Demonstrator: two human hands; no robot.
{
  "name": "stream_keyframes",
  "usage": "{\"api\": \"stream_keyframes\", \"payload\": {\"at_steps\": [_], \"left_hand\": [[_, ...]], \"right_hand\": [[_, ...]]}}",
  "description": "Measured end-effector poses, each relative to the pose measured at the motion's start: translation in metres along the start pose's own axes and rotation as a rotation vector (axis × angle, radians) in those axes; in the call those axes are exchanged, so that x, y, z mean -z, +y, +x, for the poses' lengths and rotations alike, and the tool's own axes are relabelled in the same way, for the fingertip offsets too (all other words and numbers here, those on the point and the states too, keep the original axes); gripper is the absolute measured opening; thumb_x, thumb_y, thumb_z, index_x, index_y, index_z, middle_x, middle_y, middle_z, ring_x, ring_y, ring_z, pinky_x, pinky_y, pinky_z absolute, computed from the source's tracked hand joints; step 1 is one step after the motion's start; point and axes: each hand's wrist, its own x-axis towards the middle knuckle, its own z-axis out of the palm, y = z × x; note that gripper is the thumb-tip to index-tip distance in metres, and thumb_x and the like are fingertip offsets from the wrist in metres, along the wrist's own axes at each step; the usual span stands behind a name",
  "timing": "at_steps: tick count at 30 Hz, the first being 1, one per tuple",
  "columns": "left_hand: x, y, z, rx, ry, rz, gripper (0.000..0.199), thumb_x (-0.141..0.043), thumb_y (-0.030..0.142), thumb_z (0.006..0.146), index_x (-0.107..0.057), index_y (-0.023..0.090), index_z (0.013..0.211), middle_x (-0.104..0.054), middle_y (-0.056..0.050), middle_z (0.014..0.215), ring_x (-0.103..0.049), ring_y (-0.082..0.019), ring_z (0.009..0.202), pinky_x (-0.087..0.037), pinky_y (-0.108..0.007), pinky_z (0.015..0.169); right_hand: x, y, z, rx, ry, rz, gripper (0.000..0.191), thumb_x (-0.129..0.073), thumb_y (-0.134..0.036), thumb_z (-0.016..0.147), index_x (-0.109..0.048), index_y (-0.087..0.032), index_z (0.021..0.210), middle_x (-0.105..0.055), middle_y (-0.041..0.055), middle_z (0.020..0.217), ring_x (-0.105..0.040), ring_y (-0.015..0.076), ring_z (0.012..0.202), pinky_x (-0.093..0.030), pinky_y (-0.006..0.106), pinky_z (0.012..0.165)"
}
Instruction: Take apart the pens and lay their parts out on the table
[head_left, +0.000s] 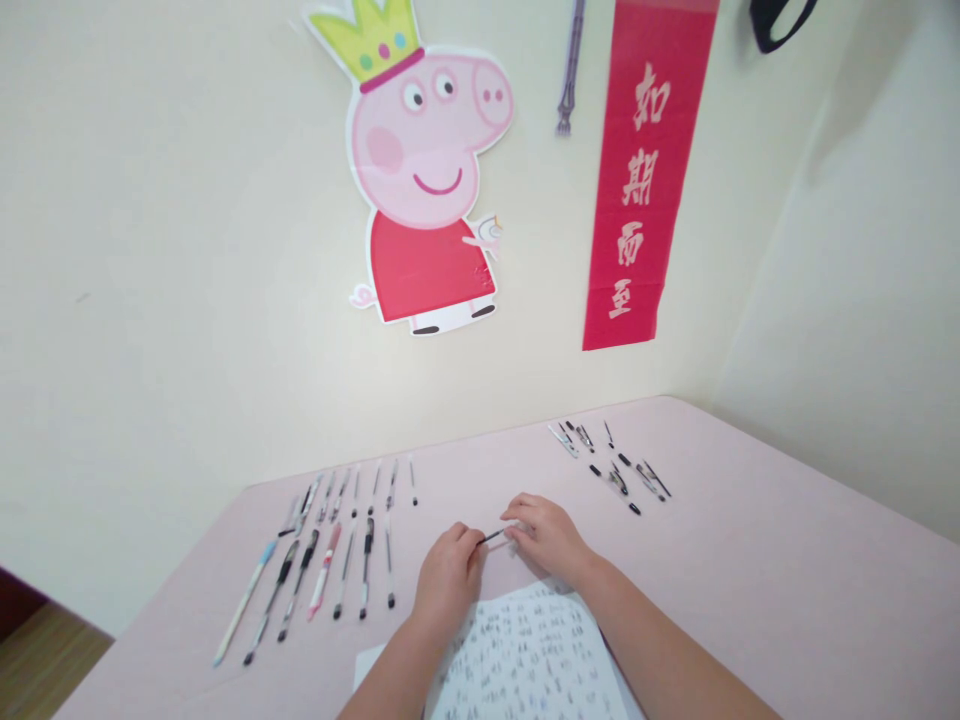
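A thin dark pen refill (491, 537) spans the gap between my two hands, above the top edge of a handwritten sheet (525, 650). My left hand (452, 565) is closed, pinching its left end between thumb and fingers. At the other end, the thumb and index fingertip of my right hand (546, 530) close around the tip; exactly how they grip it is too small to make out. The sheet, covered in dark handwriting, lies under my forearms, which hide part of it.
Two rows of pens and refills lie at left, including a blue-and-white pen (244, 603), a pink pen (325, 570) and a black-grip pen (367, 565). Several caps and pen parts (617, 480) are scattered at right. The pink table (750, 560) meets the wall (187, 300) behind.
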Motion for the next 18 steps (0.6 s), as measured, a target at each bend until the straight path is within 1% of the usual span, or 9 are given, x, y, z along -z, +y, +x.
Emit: {"api": "stream_keyframes", "payload": {"at_steps": [3,6,8,11,15,18], "left_hand": [[-0.001,0.001,0.0,-0.045,-0.013,-0.009,0.024,-0.038,0.022,0.087,-0.062,0.021,0.085,-0.058,-0.004,0.082,-0.055,-0.016,0.08,-0.039,-0.026,0.072],[-0.003,-0.001,0.0,-0.072,-0.013,-0.014,0.024,-0.037,0.022,0.087,-0.061,0.021,0.085,-0.058,-0.004,0.082,-0.055,-0.017,0.081,-0.04,-0.027,0.072],[-0.005,-0.004,0.0,-0.065,0.0,-0.022,0.022,-0.038,0.021,0.086,-0.06,0.021,0.089,-0.059,-0.005,0.085,-0.055,-0.017,0.084,-0.04,-0.027,0.073],[-0.007,-0.007,0.001,-0.01,0.022,-0.031,0.02,-0.039,0.017,0.084,-0.057,0.018,0.094,-0.059,-0.006,0.087,-0.054,-0.018,0.086,-0.04,-0.029,0.076],[-0.008,-0.009,0.002,0.04,0.031,-0.008,0.016,-0.038,0.014,0.083,-0.054,0.017,0.083,-0.058,-0.005,0.082,-0.053,-0.018,0.082,-0.039,-0.03,0.075],[-0.009,-0.01,0.002,0.046,0.035,0.004,0.015,-0.038,0.014,0.082,-0.053,0.018,0.081,-0.057,-0.005,0.081,-0.053,-0.018,0.081,-0.039,-0.029,0.074]], "right_hand": [[-0.001,-0.003,0.001,0.052,-0.07,-0.051,0.018,-0.055,-0.021,0.079,-0.068,-0.023,0.092,-0.065,0.0032,0.094,-0.055,0.0179,0.09,-0.039,0.03,0.083],[0.0,-0.003,0.002,0.087,-0.125,-0.129,0.018,-0.053,-0.021,0.081,-0.069,-0.023,0.089,-0.067,0.0038,0.088,-0.054,0.0185,0.087,-0.039,0.03,0.08],[0.003,-0.004,0.003,0.093,-0.125,-0.177,0.019,-0.051,-0.02,0.082,-0.07,-0.023,0.086,-0.066,0.0042,0.085,-0.053,0.0185,0.085,-0.039,0.03,0.077],[0.008,-0.003,0.003,0.078,-0.1,-0.233,0.021,-0.049,-0.017,0.082,-0.069,-0.023,0.086,-0.064,0.0048,0.085,-0.051,0.0182,0.084,-0.038,0.029,0.075],[0.012,0.002,0.003,0.04,-0.091,-0.276,0.021,-0.049,-0.015,0.082,-0.068,-0.022,0.086,-0.063,0.0049,0.088,-0.051,0.018,0.087,-0.038,0.029,0.077],[0.011,0.008,0.003,0.0,-0.071,-0.278,0.019,-0.05,-0.015,0.082,-0.067,-0.021,0.086,-0.062,0.0046,0.09,-0.051,0.0178,0.089,-0.038,0.029,0.079]]}}
